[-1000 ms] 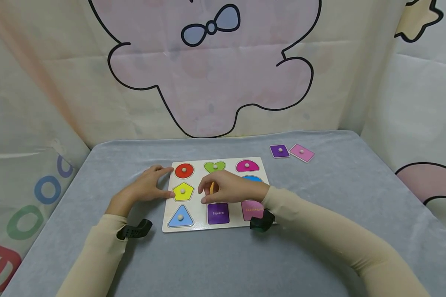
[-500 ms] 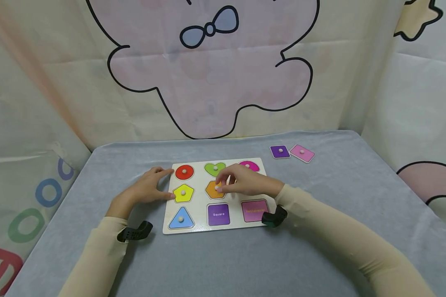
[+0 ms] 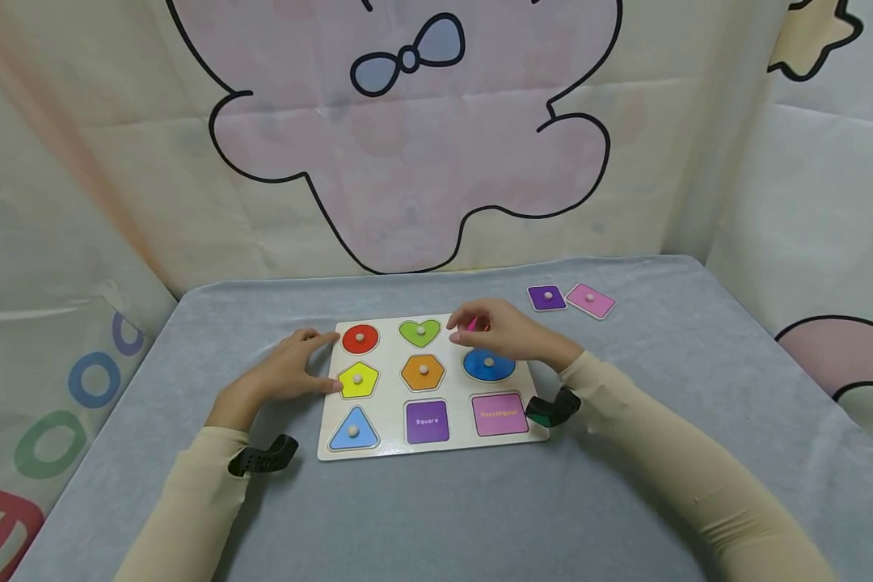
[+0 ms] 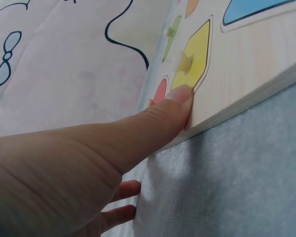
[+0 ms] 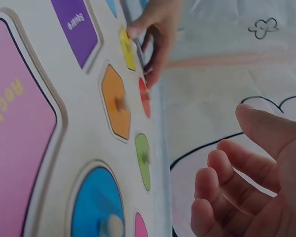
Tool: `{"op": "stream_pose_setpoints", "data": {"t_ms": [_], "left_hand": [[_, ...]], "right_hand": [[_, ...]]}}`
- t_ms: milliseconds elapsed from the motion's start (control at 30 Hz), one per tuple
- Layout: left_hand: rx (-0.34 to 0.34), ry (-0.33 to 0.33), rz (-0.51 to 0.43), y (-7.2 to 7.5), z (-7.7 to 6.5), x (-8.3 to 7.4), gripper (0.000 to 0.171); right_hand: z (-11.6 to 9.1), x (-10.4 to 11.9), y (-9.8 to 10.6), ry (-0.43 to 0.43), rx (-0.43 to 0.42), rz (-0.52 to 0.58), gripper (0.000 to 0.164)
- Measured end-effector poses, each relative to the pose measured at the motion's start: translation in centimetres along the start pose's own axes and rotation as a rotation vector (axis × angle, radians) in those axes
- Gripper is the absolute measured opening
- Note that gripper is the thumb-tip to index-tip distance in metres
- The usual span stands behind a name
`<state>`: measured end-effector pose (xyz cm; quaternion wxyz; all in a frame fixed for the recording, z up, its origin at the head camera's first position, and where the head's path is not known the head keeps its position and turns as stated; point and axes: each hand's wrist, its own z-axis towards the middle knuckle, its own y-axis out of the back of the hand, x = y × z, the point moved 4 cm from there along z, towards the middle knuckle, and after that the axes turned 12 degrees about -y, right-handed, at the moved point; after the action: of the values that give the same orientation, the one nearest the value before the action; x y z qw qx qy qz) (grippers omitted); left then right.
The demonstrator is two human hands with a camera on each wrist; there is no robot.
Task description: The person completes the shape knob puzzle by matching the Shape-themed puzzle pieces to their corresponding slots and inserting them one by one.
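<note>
A white shape puzzle board point(image 3: 393, 440) lies on the table. My left hand point(image 3: 284, 368) touches its left edge, thumb beside the yellow pentagon point(image 4: 200, 47) and forefinger near the red circle point(image 3: 360, 339). Over the board's far right corner, my right hand point(image 3: 509, 330) hovers with loosely bent fingers and nothing between them. It mostly covers the magenta half circle point(image 5: 140, 227) in the head view. Close by are the blue oval point(image 3: 498, 369), the green heart point(image 3: 410, 330) and the orange hexagon point(image 3: 413, 373), all seated with knobs.
In the front row, the blue triangle point(image 3: 352, 440) has a knob. The purple "Square" recess point(image 3: 427, 432) and pink recess point(image 3: 498, 424) show printed bottoms. A knobbed purple square piece point(image 3: 538, 301) and pink rectangle piece point(image 3: 600, 307) lie beyond the board on grey cloth point(image 3: 407, 517).
My right hand has moved from over the orange hexagon to the far right, near the magenta half circle, uncovering the hexagon and blue oval. My left hand stays at the board's edge.
</note>
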<state>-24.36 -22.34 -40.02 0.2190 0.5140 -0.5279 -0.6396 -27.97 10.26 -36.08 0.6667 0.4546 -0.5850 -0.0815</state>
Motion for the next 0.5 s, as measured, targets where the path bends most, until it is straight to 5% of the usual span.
{"op": "stream_pose_setpoints", "data": {"t_ms": [500], "left_hand": [[0.002, 0.02, -0.012, -0.1, 0.0, 0.2, 0.093]], "right_hand": [[0.8, -4.2, 3.6, -0.128, -0.116, 0.119, 0.036]]}}
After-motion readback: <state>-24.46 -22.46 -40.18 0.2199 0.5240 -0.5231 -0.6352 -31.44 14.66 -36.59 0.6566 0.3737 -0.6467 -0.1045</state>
